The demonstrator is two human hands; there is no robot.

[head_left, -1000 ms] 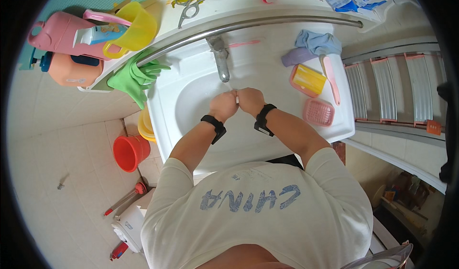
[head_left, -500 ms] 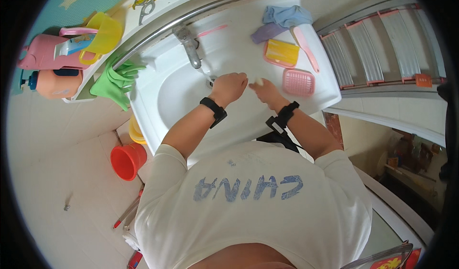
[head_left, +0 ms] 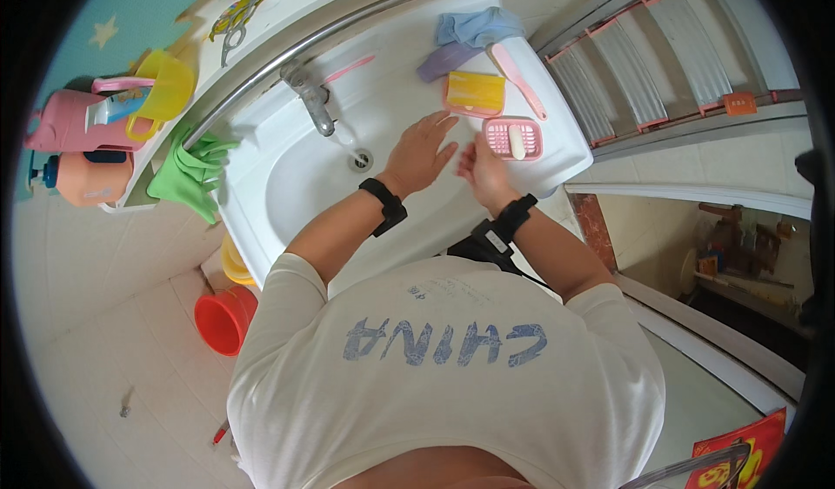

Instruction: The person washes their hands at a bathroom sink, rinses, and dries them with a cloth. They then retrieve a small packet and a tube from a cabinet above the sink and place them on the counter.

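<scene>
While hands (head_left: 422, 152) hover: soap dish (head_left: 513, 138), sponge (head_left: 475, 93) beside.

Pale tiled floor (head_left: 78, 332) at 8 o'clock, teal star-patterned wall (head_left: 113, 19) at 11, white louvred shutter (head_left: 661, 63) at 2, daylight everywhere.

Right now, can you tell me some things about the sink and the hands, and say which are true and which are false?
1. A bar of soap lies in the pink soap dish. True.
2. The left hand holds the yellow sponge. False: it is open over the white sink, holding nothing.
3. Green gloves hang at the sink's left. True.
4. The right hand grips the tap. False: it is near the soap dish.
5. A red bucket stands on the floor. True.
</scene>
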